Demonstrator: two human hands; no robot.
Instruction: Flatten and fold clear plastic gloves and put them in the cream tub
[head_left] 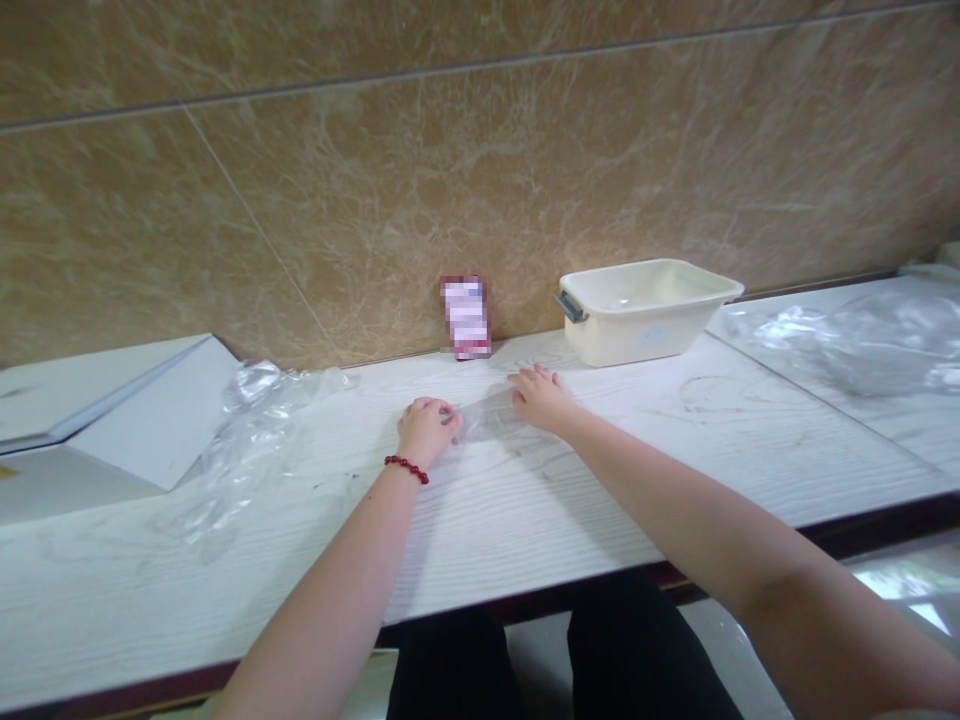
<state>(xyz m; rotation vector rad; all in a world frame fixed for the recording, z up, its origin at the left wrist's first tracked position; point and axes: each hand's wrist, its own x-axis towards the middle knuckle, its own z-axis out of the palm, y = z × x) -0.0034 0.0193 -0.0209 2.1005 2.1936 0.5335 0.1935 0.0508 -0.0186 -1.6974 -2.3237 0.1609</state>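
Note:
A clear plastic bag or film (pixel 489 415) lies on the white wood-grain table, stretched between my two hands. My left hand (pixel 429 430), with a red bead bracelet at the wrist, pinches its left edge between thumb and fingers. At the other end rests my right hand (pixel 543 400), palm down with fingers apart on or beside the plastic. The film is so see-through that its full outline cannot be made out.
A cream plastic tub (pixel 637 335) with a grey handle stands right, by the wall. A blurred red-and-white card (pixel 467 318) leans there too. At left are a white box (pixel 150 420) and crumpled clear plastic (pixel 255 430); more clear plastic (pixel 877 340) lies far right.

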